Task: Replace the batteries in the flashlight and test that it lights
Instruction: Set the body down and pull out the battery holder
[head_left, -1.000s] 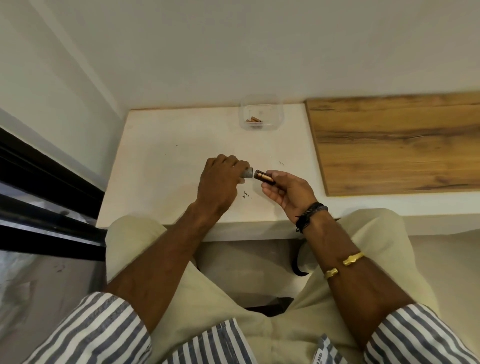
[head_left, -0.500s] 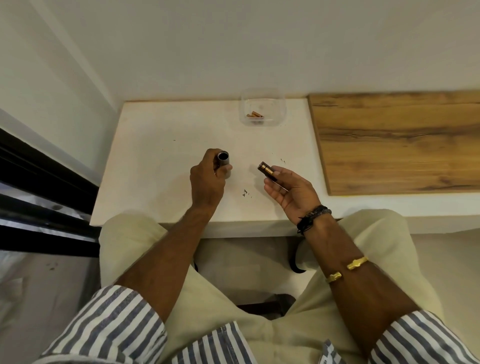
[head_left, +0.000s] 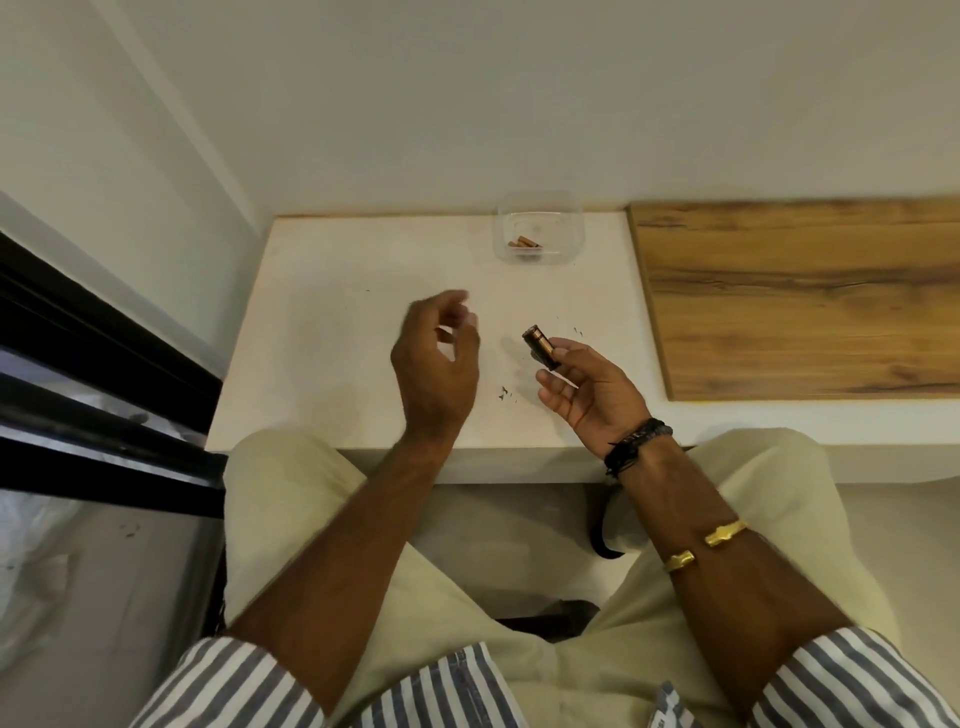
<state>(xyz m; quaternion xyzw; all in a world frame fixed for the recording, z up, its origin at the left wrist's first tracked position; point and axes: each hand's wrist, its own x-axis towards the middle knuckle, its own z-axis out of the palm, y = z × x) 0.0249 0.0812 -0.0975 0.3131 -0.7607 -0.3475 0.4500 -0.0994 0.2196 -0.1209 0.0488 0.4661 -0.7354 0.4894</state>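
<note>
Over the white table, left hand is motion-blurred, fingers loosely curled, can't tell if it's holding anything; right hand pinches a smooth black-and-copper battery, a cylinder angled up-left toward the left hand; clear plastic tub behind, wooden board far right

Left hand has lifted, fingers now uncurled.

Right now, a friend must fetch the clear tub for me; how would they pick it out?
Find the white table against the wall, left of the wooden board. At its back edge sits the clear plastic tub, the only container there, with copper-coloured cylinders lying inside.
</note>
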